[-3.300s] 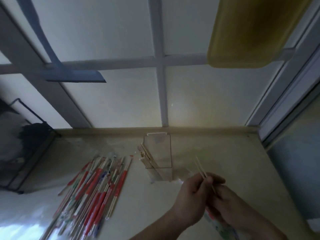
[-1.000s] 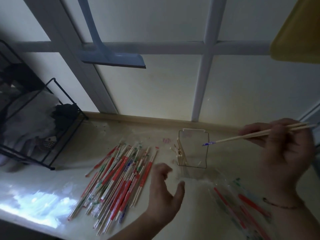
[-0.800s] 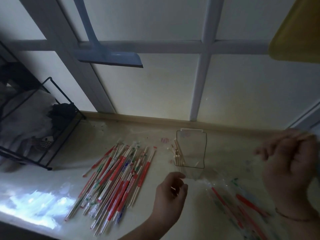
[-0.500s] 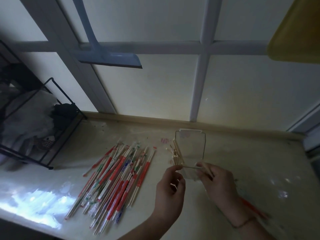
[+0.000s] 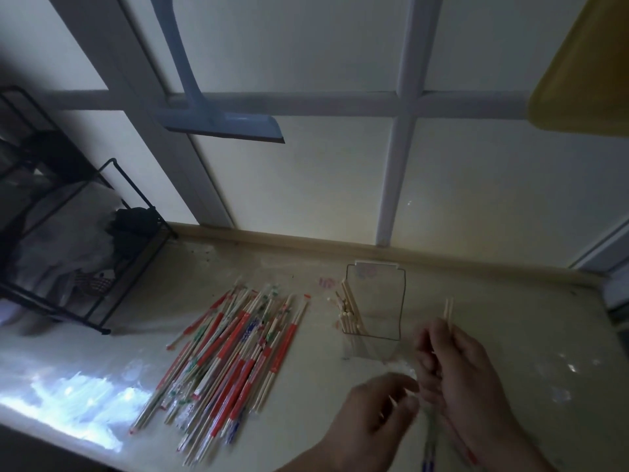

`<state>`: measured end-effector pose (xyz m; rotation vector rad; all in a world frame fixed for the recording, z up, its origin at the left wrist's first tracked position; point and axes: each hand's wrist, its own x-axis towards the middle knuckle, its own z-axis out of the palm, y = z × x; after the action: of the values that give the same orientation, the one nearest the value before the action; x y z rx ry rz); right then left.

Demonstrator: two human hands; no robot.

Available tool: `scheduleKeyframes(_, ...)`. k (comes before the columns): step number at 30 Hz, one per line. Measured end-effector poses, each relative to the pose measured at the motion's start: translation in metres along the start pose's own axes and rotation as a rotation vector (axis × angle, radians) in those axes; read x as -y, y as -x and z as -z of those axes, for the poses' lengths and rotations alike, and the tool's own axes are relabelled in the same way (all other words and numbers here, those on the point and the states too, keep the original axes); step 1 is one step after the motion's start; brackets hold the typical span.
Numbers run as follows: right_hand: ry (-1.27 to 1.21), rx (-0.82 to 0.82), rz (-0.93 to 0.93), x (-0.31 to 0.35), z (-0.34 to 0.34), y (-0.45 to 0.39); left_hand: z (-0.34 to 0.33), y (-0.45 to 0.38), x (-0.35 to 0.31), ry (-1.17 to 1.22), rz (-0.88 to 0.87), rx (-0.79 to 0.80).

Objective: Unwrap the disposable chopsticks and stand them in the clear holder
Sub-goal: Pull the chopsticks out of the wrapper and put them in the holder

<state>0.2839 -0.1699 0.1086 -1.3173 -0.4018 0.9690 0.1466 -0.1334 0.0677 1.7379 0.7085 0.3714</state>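
Note:
The clear holder (image 5: 377, 301) stands on the pale counter with several bare chopsticks (image 5: 349, 313) leaning in its left side. A pile of wrapped chopsticks (image 5: 235, 356) in red, green and blue sleeves lies to its left. My right hand (image 5: 466, 373) grips a pair of chopsticks (image 5: 448, 310) whose bare tips stick up to the right of the holder; its wrapper (image 5: 429, 447) hangs below. My left hand (image 5: 377, 413) is blurred, just left of the right hand, its fingers at the wrapper; its grip is unclear.
A black wire rack (image 5: 68, 253) with cloths stands at the left. The counter (image 5: 527, 335) ends at a wall with window frames. A blue squeegee (image 5: 221, 124) hangs above, and a yellow tray (image 5: 585, 63) is at upper right.
My right hand has drawn back from the holder's front to its right side and now holds a pair of chopsticks upright. My left hand has dropped lower and moved right to meet it.

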Motion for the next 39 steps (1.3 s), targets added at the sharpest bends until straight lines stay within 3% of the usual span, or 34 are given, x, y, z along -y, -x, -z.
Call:
scheduleKeyframes(3,-0.273,0.048,0.033,0.016,-0.006,0.006,-0.008,-0.002,-0.024,-0.055,-0.048,0.273)
scheduleKeyframes(6,-0.327,0.008,0.132,0.027,-0.002,0.002,-0.009,-0.001,-0.037,-0.001,0.033,0.289)
scheduleKeyframes(8,0.068,-0.148,0.31,0.028,0.01,0.001,-0.005,-0.001,-0.042,0.097,0.153,0.252)
scheduleKeyframes(10,0.582,-0.297,0.645,0.028,0.029,0.002,0.003,-0.003,-0.049,0.13,0.246,0.233)
scheduleKeyframes(11,0.825,-0.219,0.885,0.028,0.037,0.004,0.008,-0.005,-0.054,0.16,0.288,0.236)
scheduleKeyframes(13,1.224,0.152,1.26,0.021,0.042,0.003,0.021,-0.008,-0.068,0.205,0.338,0.271)
scheduleKeyframes(15,1.353,0.421,1.373,0.005,0.041,-0.002,0.032,-0.01,-0.078,0.221,0.36,0.32)
scheduleKeyframes(19,1.237,0.45,1.391,-0.001,0.036,-0.013,0.05,-0.007,-0.102,0.283,0.468,0.447)
scheduleKeyframes(22,1.101,0.418,1.272,0.005,0.031,-0.013,0.064,0.001,-0.118,0.273,0.443,0.503)
scheduleKeyframes(23,1.027,0.411,1.172,0.006,0.028,-0.012,0.068,0.004,-0.121,0.154,0.323,0.413)
scheduleKeyframes(26,0.791,0.346,0.828,0.016,0.015,-0.007,0.075,0.001,-0.124,-0.243,-0.297,-0.043)
scheduleKeyframes(28,0.702,0.305,0.772,0.029,0.0,-0.008,0.081,-0.015,-0.128,-0.302,-0.535,-0.123)
scheduleKeyframes(30,0.678,0.288,0.779,0.039,-0.014,-0.016,0.089,-0.041,-0.135,-0.359,-0.663,-0.125)
scheduleKeyframes(35,0.67,0.347,0.576,0.039,-0.024,-0.047,0.1,-0.088,-0.126,-0.46,-0.661,-0.152)
scheduleKeyframes(39,0.714,0.399,0.556,0.022,-0.018,-0.053,0.104,-0.097,-0.095,-0.501,-0.557,-0.089)
